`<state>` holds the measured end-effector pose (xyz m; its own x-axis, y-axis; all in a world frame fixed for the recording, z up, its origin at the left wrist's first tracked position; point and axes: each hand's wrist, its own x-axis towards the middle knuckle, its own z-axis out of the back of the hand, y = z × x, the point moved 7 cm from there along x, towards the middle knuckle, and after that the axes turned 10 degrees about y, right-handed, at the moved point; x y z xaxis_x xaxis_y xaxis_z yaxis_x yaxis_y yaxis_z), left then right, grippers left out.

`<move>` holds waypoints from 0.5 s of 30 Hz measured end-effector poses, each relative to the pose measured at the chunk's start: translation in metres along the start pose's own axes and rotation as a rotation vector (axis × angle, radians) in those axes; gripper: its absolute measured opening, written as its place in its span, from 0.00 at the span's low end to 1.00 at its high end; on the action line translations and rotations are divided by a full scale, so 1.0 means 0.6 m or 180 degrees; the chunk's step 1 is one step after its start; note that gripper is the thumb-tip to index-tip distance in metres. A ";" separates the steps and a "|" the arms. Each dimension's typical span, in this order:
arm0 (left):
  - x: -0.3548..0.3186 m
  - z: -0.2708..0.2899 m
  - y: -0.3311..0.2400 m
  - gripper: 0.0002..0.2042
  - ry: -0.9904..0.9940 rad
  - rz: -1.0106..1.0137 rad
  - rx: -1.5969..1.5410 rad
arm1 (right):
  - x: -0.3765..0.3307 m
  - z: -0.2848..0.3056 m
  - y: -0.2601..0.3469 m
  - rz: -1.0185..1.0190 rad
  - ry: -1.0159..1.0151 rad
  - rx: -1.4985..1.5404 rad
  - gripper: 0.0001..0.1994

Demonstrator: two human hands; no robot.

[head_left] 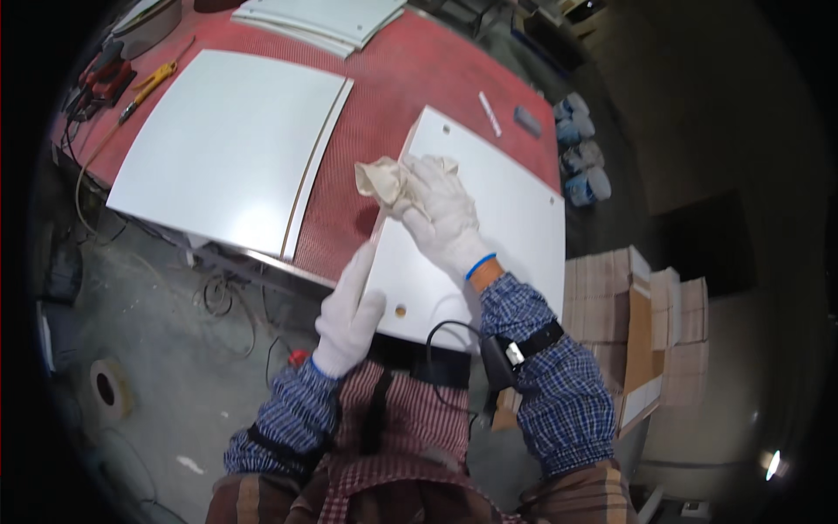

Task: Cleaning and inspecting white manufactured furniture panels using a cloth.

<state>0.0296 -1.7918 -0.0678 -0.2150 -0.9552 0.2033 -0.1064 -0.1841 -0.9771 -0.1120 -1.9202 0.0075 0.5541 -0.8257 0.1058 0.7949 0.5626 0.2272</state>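
Observation:
A white panel (515,253) with small round holes near its corners lies on the red-covered table. Gloved in white, my right hand (441,218) presses a crumpled cream cloth (380,181) against the panel's left edge, part of the cloth hanging past that edge. My left hand (347,319), also gloved, grips the same edge nearer to me, with the thumb by the top face and the fingers along the side. The undersides of the left fingers are hidden.
A second white panel (227,140) lies to the left, beside a yellow air gun (155,80) and a red sander (106,83). More panels (323,19) are stacked at the far side. A marker (490,113) and a grey block (527,120) lie far right. Buckets (587,186) and stacked cartons (602,306) stand beyond.

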 end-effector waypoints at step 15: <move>-0.005 0.039 -0.006 0.44 -0.0302 -0.0073 -0.1616 | -0.362 0.037 0.076 0.0132 -0.0241 -0.0565 0.23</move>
<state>0.0530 -1.7937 -0.0661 -0.1206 -0.9734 0.1947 -0.5728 -0.0920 -0.8145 -0.2015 -1.7160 0.0162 0.5724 -0.7987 0.1856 0.8066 0.5891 0.0474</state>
